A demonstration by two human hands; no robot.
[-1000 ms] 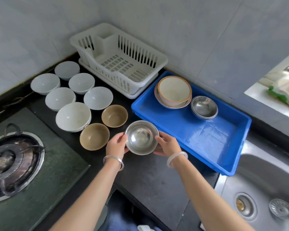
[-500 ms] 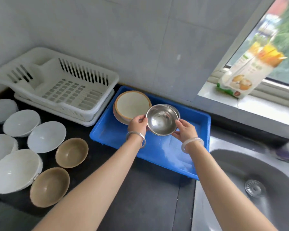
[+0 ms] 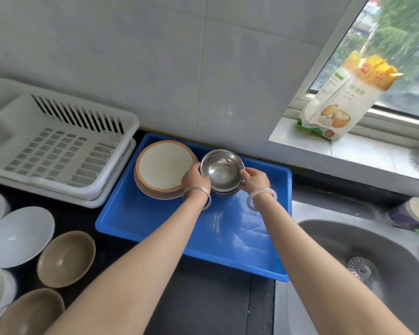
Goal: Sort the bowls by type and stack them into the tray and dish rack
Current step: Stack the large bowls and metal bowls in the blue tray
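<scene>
Now I'm nesting the steel bowl into the tray, left hand and right hand clamped on its rim; off-centre release risks tipping.

Materials & finish
Steel bowl shiny metal; tray glossy blue plastic; rack white plastic; brown bowls matt; sink brushed metal.

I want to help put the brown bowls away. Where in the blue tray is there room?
The blue tray has bare floor across its whole near half, in front of the forearms. The far end is crowded: the orange-rimmed bowls sit beside the steel bowl, which the left hand and right hand grip.
</scene>
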